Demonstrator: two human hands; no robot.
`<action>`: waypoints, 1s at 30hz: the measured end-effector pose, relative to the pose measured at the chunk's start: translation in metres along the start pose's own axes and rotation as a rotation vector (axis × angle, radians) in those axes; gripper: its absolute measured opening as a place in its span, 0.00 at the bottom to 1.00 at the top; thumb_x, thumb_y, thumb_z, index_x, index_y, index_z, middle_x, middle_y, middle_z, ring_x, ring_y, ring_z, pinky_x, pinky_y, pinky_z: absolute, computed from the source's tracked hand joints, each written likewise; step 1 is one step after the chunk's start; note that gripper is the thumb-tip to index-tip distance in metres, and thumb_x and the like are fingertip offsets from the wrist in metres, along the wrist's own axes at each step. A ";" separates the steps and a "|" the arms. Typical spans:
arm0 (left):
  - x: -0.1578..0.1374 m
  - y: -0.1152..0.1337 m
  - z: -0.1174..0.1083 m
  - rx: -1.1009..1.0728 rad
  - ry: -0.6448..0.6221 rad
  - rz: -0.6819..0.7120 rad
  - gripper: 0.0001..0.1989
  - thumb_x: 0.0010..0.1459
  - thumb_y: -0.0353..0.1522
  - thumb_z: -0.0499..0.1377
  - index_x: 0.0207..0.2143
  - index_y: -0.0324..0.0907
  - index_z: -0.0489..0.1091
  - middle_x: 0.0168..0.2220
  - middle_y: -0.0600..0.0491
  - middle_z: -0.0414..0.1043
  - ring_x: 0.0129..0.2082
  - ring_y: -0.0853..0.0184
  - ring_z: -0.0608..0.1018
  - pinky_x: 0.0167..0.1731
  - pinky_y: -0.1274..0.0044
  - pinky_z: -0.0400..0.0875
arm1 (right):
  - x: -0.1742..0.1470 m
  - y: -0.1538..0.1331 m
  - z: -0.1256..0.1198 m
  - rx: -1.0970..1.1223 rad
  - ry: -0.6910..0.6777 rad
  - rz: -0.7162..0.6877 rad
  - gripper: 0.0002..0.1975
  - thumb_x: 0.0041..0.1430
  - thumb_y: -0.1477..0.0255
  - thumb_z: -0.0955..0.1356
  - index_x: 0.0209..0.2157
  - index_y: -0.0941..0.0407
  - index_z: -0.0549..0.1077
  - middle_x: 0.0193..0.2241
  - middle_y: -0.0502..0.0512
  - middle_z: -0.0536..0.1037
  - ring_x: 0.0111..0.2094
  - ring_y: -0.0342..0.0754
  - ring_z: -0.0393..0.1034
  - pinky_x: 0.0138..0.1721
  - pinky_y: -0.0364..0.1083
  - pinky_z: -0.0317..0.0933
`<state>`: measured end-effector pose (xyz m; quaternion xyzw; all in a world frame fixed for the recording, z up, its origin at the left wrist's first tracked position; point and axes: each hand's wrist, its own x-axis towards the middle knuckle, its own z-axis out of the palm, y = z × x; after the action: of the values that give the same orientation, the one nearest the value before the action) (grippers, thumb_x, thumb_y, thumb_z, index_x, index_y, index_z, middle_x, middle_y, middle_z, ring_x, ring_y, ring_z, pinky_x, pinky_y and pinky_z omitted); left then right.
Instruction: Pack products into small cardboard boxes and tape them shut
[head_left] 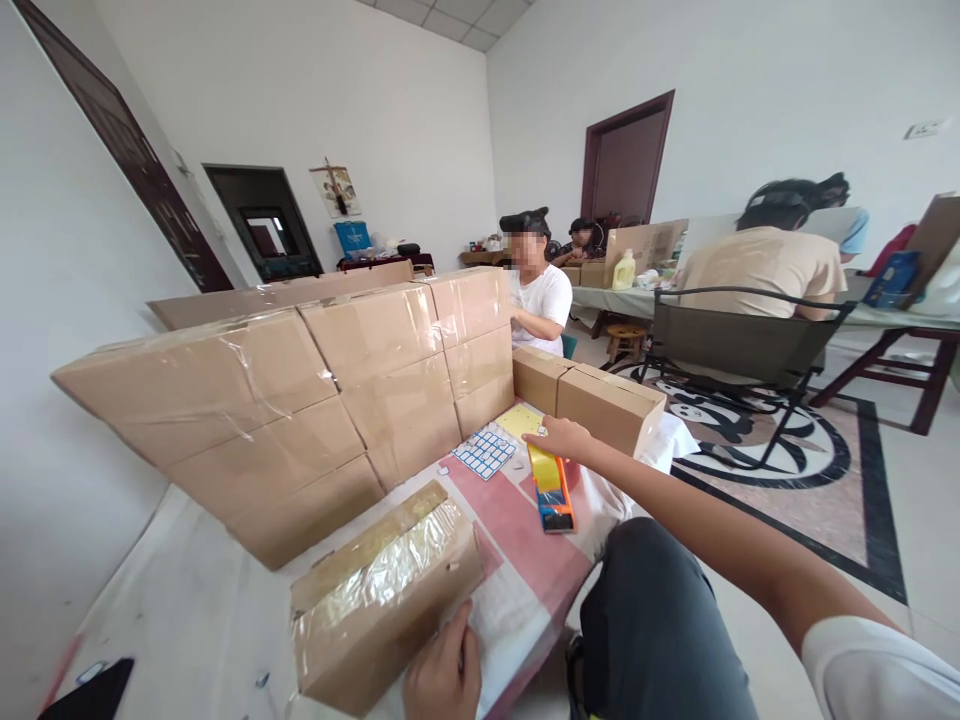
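Note:
My right hand (564, 440) reaches over the table with its fingers closed. A small white label (542, 430) shows at its fingertips. Just below it lies an orange and blue item with a yellow strip (551, 490), its kind unclear. Beyond the fingers is a yellow sheet (520, 421), and to its left a sheet of blue-bordered labels (484, 453). My left hand (444, 668) rests at the near side of a taped cardboard box (386, 595), index finger stretched out and nothing seen in it. Whether it touches the box I cannot tell.
Stacked cardboard boxes (390, 400) form a wall along the table's far left. More boxes (611, 405) line the right edge. A person in white (551, 300) sits across from me; others sit at a table behind a folding chair (742, 345).

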<state>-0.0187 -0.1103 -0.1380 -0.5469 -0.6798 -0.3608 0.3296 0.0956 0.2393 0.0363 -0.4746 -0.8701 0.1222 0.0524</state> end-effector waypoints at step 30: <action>0.017 0.015 -0.017 0.040 -0.142 -0.092 0.12 0.66 0.30 0.54 0.42 0.42 0.78 0.31 0.53 0.83 0.25 0.69 0.81 0.29 0.78 0.72 | -0.010 0.088 0.005 -0.105 0.219 -0.094 0.31 0.67 0.60 0.67 0.66 0.56 0.61 0.59 0.69 0.69 0.56 0.64 0.65 0.52 0.53 0.61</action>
<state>-0.0058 -0.1143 -0.1129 -0.5328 -0.7329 -0.3220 0.2744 0.1712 0.2756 0.0087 -0.4460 -0.8856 0.0216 0.1278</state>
